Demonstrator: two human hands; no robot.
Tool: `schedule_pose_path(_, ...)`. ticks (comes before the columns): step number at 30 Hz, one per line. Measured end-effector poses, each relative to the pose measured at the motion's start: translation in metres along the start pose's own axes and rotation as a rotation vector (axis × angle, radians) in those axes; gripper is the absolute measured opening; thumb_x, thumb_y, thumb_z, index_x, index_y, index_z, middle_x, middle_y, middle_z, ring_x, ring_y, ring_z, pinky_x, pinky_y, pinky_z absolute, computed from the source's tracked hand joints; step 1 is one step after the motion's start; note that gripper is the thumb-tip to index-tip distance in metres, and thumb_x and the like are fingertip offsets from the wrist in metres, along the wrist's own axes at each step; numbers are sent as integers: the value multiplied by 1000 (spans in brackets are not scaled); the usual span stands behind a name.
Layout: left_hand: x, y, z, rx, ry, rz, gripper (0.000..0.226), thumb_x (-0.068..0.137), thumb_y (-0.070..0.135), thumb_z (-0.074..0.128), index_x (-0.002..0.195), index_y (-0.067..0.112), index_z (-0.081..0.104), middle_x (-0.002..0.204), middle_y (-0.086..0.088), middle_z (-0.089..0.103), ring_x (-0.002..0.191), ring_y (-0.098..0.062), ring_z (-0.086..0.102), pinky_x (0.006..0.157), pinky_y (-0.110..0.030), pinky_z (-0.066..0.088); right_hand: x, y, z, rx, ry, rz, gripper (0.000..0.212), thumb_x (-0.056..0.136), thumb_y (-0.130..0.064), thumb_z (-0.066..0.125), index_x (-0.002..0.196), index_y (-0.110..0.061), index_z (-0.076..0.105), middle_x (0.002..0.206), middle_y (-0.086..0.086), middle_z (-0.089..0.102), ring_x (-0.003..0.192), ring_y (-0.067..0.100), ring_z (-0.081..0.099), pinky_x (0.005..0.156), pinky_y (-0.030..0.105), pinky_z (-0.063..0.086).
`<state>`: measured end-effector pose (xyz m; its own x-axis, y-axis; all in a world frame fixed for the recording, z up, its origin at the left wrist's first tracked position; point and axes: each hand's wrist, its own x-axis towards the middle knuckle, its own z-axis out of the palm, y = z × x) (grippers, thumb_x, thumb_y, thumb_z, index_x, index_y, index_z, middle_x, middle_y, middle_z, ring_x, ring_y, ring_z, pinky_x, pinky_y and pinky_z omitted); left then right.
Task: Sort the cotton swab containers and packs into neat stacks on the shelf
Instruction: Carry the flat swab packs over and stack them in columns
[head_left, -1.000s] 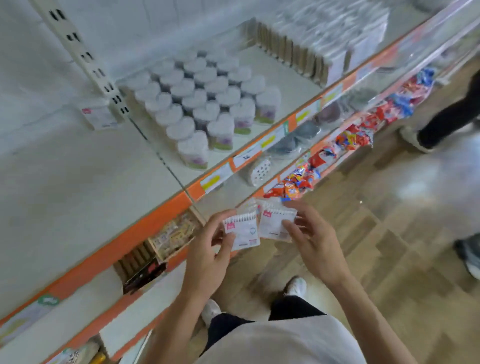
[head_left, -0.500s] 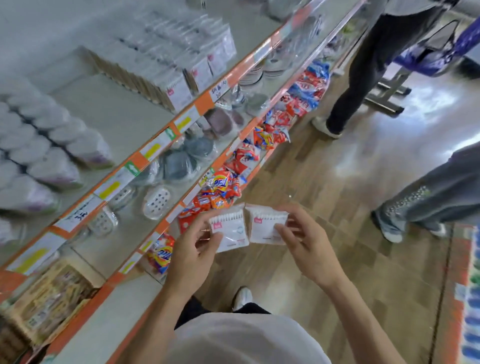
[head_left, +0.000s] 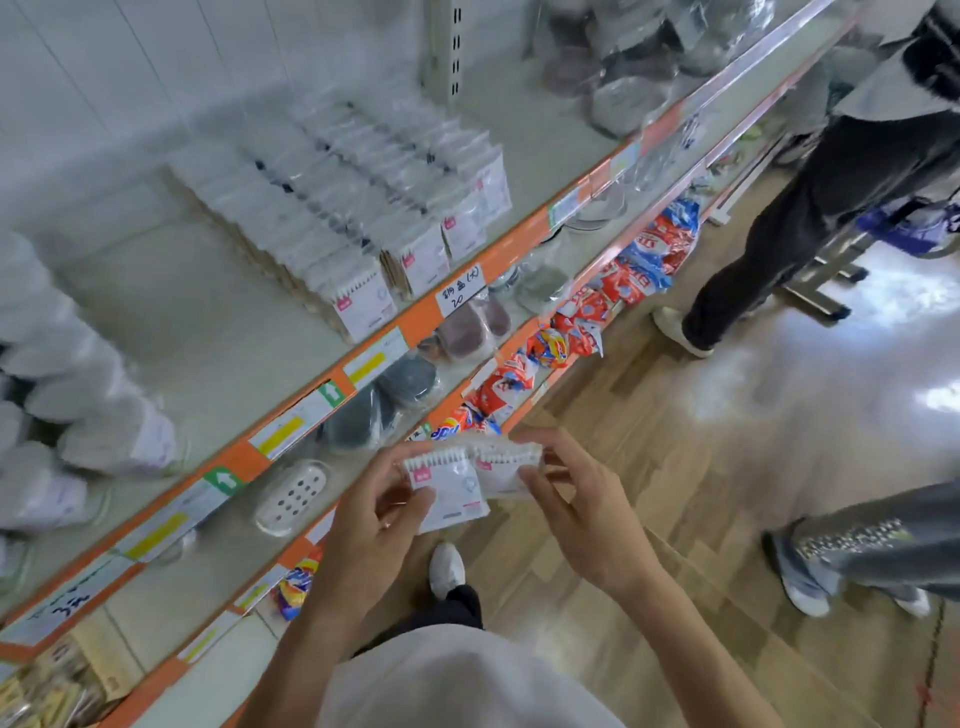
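Two swab packs at 6 o'clock, off the shelf (head_left: 218, 322), over floor. Left hand (head_left: 363, 540) pinching left swab pack (head_left: 451, 491), thumb on front, fingers curled behind. Right hand (head_left: 587, 525) gripping right swab pack (head_left: 501, 475) by fingertips; packs overlapping. Stacked swab packs (head_left: 358, 218) at 11 o'clock on shelf; blurred swab containers (head_left: 78, 395) at 9 o'clock.

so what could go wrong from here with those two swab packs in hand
1. The left hand and right hand each pinch a thin cotton swab pack, the left pack and the right pack, out over the floor rather than the shelf, so one could slip and drop.
2. The upright pack rows on the top shelf look tightly lined up; pushing more in might topple them.
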<state>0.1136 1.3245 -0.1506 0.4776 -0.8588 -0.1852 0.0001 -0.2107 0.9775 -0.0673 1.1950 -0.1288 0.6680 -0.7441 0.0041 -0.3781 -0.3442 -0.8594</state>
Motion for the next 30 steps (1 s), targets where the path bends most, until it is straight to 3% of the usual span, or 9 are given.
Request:
schedule_pose_path(2,29,11,2,12,-4,13,36,96,1,61,123,25,61,111,8,72,105,-11,69,79,-20,56,28,3,-11,-16,-13,11,28,102,-24,54,123,-44,55,100,-15,68,100,8,66,94,33,52)
schedule_pose_path(7,91,38,0,82,-44,84,36,98,3,60,127,25,60,115,5,70,108,-12,68,87,-30,58,91,11,-33,31,-11,-2,27,101,-21,56,122,-39,57,102,-10,70,100,9,67,93,30,53)
schedule_pose_path(12,126,61,5,101,-51,107,35,98,4,60,127,24,60,120,7,69,112,-12,67,87,-26,57,127,21,-53,281,54,65,26,97,-14,65,110,-37,67,83,10,66,80,22,66,75,28,53)
schedule_pose_path(18,174,88,34,142,64,141,36,97,7,62,127,26,60,113,10,70,107,-8,68,83,-20,56,189,40,-97,396,-17,21,24,95,-15,64,109,-33,67,78,17,61,77,33,59,72,26,49)
schedule_pose_path(22,212,113,61,208,189,168,33,95,11,64,125,23,60,96,28,65,97,-1,66,82,-15,51,248,50,-126,343,-115,-36,28,96,-12,63,109,-36,66,69,0,55,67,15,52,67,16,41)
schedule_pose_path(26,249,138,81,233,281,205,33,94,15,65,126,23,61,87,23,62,87,-5,66,81,-16,49,307,53,-157,360,-178,-96,27,97,-11,63,111,-34,66,67,-3,53,65,13,51,64,17,41)
schedule_pose_path(30,282,159,94,239,367,216,34,92,23,63,126,24,60,85,23,62,81,-2,66,76,-14,50,361,52,-178,340,-258,-180,22,96,-6,62,113,-20,64,64,-20,57,62,-2,54,62,8,38)
